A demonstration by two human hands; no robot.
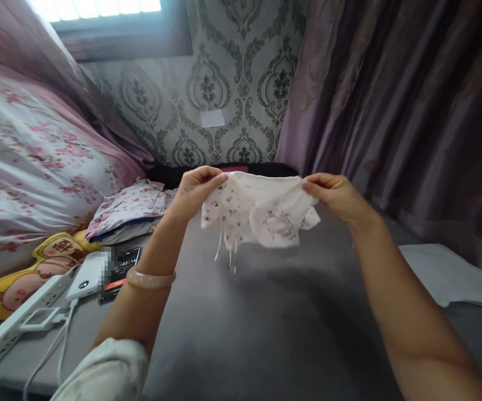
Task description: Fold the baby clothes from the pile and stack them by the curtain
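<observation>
A small white garment [261, 209] with a dark speckled print hangs stretched between my two hands, above the grey surface. My left hand [199, 189] pinches its upper left corner between thumb and fingers. Its upper right corner is pinched by my right hand [332, 195]. Thin white strings dangle from the lower left part of the cloth. The lower edge hangs free and looks slightly blurred.
Left on the grey surface [232, 345] are folded floral clothes [132, 206], a phone [128, 262], a white device [88, 275], a power strip [15, 317] with cables and a yellow cartoon cushion [27, 281]. A folded white cloth [449, 273] lies right.
</observation>
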